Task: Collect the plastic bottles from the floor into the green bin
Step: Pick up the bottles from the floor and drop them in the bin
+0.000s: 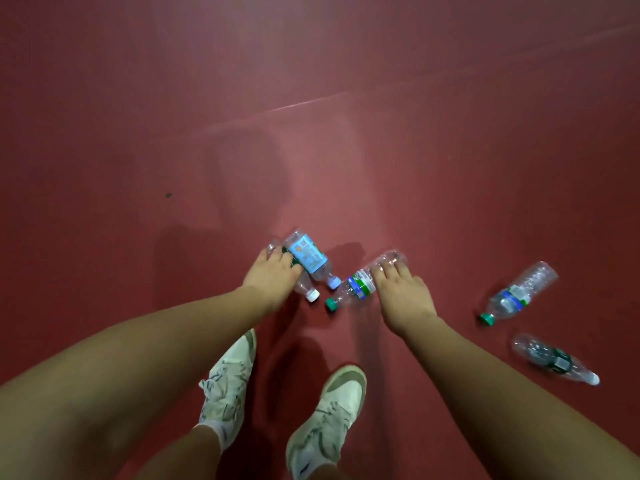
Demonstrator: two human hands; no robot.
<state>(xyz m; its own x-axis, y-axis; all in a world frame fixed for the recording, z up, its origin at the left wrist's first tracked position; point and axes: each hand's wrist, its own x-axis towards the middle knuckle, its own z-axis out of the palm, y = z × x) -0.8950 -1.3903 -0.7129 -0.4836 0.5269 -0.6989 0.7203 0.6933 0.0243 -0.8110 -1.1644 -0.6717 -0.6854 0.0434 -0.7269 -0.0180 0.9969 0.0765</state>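
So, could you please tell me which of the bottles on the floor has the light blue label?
It is the bottle with the light blue label beside the left hand, capped pale blue. The other bottles' labels look green or green and blue.

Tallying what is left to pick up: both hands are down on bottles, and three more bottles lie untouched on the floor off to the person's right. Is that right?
Not quite. The head view shows only two untouched bottles to the right: one with a green cap and one with a white cap. The left hand and right hand are indeed down on bottles.

Two white sneakers (277, 386) on dark red floor (346, 98).
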